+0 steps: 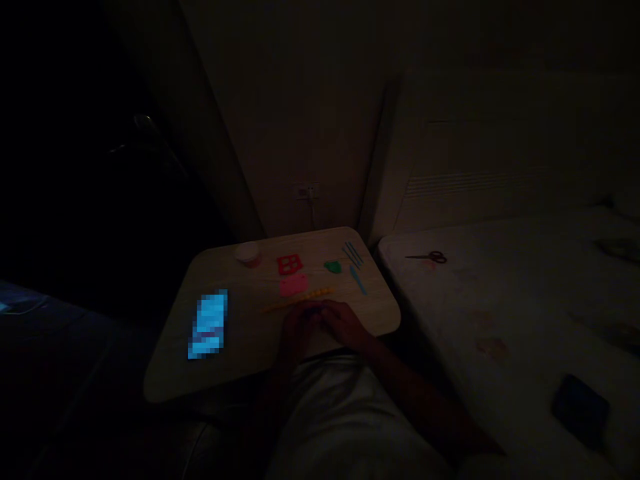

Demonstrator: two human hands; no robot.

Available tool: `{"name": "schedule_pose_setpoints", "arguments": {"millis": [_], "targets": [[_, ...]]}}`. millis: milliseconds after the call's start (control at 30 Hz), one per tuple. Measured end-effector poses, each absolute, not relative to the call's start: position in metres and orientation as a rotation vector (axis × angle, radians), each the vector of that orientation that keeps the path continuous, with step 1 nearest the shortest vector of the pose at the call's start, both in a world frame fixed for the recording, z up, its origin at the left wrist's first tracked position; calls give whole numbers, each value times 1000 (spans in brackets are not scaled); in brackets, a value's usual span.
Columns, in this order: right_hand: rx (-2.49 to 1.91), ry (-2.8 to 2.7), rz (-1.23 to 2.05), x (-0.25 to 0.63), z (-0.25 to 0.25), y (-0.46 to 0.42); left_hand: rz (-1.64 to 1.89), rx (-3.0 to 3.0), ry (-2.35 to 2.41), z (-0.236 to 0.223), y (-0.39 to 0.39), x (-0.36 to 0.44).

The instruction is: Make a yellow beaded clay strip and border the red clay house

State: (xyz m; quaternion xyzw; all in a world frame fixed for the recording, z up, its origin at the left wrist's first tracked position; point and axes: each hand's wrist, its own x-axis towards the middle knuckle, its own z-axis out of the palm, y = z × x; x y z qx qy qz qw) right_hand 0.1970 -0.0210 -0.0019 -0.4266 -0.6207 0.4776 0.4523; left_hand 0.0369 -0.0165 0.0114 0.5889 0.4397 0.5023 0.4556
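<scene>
In the dim light my left hand [299, 325] and my right hand [344, 323] meet over the near edge of a small table [250, 353]. Both have curled fingers. Something small and dark seems to be between them, too dim to name. Just beyond the fingers lies a long yellow beaded strip [320, 293]. Behind it are a pink flat piece [294, 285] with small holes and a red frame-like piece [289, 264] with openings. A green piece [333, 267] lies to their right.
A blue plastic knife [357, 279] and several thin blue sticks [353, 254] lie at the table's right. A white-lidded tub [248, 255] stands at the back left, a lit phone [209, 325] at the left. Scissors [427, 257] rest on the bed [450, 300].
</scene>
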Motion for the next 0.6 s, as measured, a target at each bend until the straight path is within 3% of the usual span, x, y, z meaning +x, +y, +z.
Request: {"name": "schedule_pose_setpoints", "arguments": {"millis": [200,600], "targets": [[-1023,-1444,1203,197,-8,-18,1182,1458,995,3,-14,35],[-1092,-1722,911,215,-28,-7,1204,1421,1063,-9,-11,34]]}}
